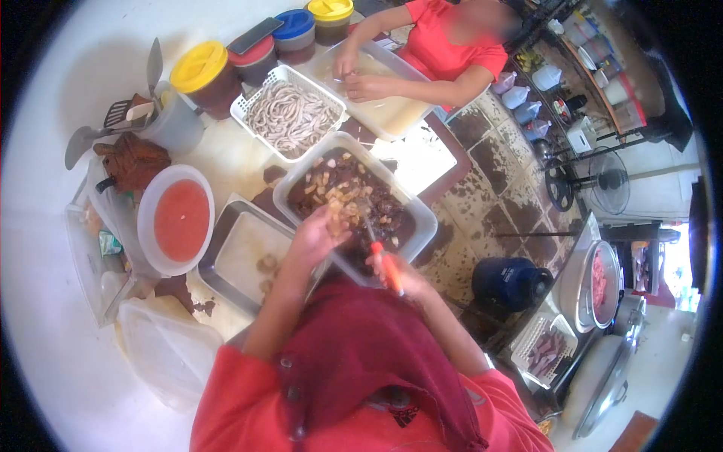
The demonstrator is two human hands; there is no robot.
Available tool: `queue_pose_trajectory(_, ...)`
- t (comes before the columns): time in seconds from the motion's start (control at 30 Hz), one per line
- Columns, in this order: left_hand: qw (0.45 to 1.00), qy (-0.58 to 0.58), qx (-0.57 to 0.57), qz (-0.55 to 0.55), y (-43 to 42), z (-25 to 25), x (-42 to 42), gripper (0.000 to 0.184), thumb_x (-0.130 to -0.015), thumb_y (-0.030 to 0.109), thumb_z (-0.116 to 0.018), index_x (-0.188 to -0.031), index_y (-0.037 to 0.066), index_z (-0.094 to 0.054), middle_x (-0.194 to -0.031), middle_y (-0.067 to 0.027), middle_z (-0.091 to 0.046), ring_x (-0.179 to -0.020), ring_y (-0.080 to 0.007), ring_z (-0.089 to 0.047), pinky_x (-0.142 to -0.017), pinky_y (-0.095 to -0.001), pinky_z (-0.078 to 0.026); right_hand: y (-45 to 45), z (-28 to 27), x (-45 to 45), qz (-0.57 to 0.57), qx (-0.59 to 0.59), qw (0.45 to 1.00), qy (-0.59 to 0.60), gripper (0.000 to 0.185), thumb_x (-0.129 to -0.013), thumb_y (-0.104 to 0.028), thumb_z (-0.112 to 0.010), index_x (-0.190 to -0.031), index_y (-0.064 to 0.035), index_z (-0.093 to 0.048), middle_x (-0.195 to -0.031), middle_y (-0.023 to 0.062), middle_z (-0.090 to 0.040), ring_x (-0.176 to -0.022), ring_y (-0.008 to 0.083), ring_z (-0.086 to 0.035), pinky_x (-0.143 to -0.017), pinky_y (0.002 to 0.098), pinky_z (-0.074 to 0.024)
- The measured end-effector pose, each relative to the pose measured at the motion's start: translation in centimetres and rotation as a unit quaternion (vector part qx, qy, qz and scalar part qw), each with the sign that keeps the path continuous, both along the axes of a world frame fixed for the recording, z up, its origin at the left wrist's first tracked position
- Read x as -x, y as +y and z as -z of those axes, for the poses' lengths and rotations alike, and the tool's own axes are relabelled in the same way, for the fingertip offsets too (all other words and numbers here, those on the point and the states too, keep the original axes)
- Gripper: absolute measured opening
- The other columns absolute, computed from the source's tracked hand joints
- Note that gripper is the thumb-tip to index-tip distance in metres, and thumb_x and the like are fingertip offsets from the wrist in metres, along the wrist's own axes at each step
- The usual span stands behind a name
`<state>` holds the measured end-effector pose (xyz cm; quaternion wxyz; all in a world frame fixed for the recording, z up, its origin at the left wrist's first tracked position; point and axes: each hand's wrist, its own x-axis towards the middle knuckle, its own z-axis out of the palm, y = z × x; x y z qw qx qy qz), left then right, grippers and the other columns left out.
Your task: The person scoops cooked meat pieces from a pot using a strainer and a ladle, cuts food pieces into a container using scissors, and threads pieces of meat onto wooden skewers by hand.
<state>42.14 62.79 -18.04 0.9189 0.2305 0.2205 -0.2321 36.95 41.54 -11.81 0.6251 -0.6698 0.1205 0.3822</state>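
My right hand [410, 277] is wrapped round the orange-and-white handle of a knife [388, 267], its thin blade pointing away from me over a plastic tub [424, 224]. Inside the tub lie dark, wet pieces and many pale tan chunks [339, 181]. Closed fingers of my left hand [316, 237] hold a tan piece of food [337, 218] above the tub's near left part, beside the blade. Left of the tub, a metal tray [233, 256] carries a few small scraps.
A white basket [248, 113] of pale strips stands beyond the tub. A co-worker [459, 45] has both hands over a shallow bin [392, 124]. A bowl of red liquid [181, 218] is at left; lidded buckets [203, 75] line the back. A blue gas cylinder [506, 282] stands at right.
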Motion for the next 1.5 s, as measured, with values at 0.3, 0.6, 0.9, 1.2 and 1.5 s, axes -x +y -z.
queue_pose_trajectory(0.3, 0.965, -0.098, -0.229, 0.080, -0.5, 0.2, -0.1, 0.021, -0.091, 0.013, -0.049, -0.105, -0.002, -0.053, -0.083, -0.0055, -0.057, -0.073, -0.0157, -0.056, -0.070, -0.0322, -0.050, 0.4, -0.3, -0.7, -0.152, 0.068, 0.984, -0.062, 0.050, -0.084, -0.051, -0.049, -0.075, -0.0019, -0.054, -0.070, 0.0017, -0.050, -0.070, 0.0126, -0.046, -0.064, 0.0310, -0.0392)
queue_pose_trajectory(0.6, 0.931, -0.120, -0.318, 0.134, -1.0, -2.3, -0.4, 0.017, -0.092, 0.015, -0.049, -0.097, 0.001, -0.057, -0.075, -0.0016, -0.054, -0.066, -0.0124, -0.054, -0.063, -0.0281, -0.049, 0.0, 1.4, -1.1, -0.154, 0.060, 0.985, -0.055, 0.054, -0.084, -0.054, -0.049, -0.076, -0.0008, -0.054, -0.071, 0.0039, -0.054, -0.071, 0.0136, -0.049, -0.064, 0.0312, -0.0411)
queue_pose_trajectory(0.9, 0.824, -0.251, -0.473, 0.187, -0.1, -2.1, -1.2, 0.020, -0.087, 0.016, -0.054, -0.083, -0.003, -0.060, -0.071, -0.0019, -0.057, -0.065, -0.0067, -0.049, -0.059, -0.0232, -0.042, -0.1, 0.8, -1.2, -0.164, 0.107, 0.977, -0.087, 0.060, -0.084, -0.055, -0.051, -0.071, 0.0028, -0.057, -0.064, 0.0069, -0.055, -0.063, 0.0131, -0.048, -0.058, 0.0331, -0.0409)
queue_pose_trajectory(1.2, 0.991, -0.035, -0.109, 0.068, 1.8, 2.7, -0.5, 0.022, -0.089, 0.020, -0.054, -0.106, 0.006, -0.056, -0.087, -0.0021, -0.058, -0.076, -0.0133, -0.057, -0.068, -0.0273, -0.050, -0.8, 0.7, -1.0, -0.046, 0.012, 0.999, 0.015, 0.054, -0.085, -0.057, -0.050, -0.074, -0.0043, -0.055, -0.058, -0.0021, -0.046, -0.052, 0.0082, -0.043, -0.047, 0.0237, -0.0341)
queue_pose_trajectory(1.5, 0.997, -0.019, -0.047, -0.065, 1.4, 1.3, 0.0, 0.022, -0.087, 0.015, -0.055, -0.105, 0.005, -0.057, -0.093, -0.0024, -0.060, -0.086, -0.0123, -0.056, -0.075, -0.0265, -0.048, -0.7, -1.2, 0.5, -0.056, -0.018, 0.990, -0.132, 0.048, -0.084, -0.050, -0.056, -0.084, -0.0022, -0.059, -0.066, 0.0010, -0.053, -0.060, 0.0103, -0.053, -0.052, 0.0274, -0.0432)
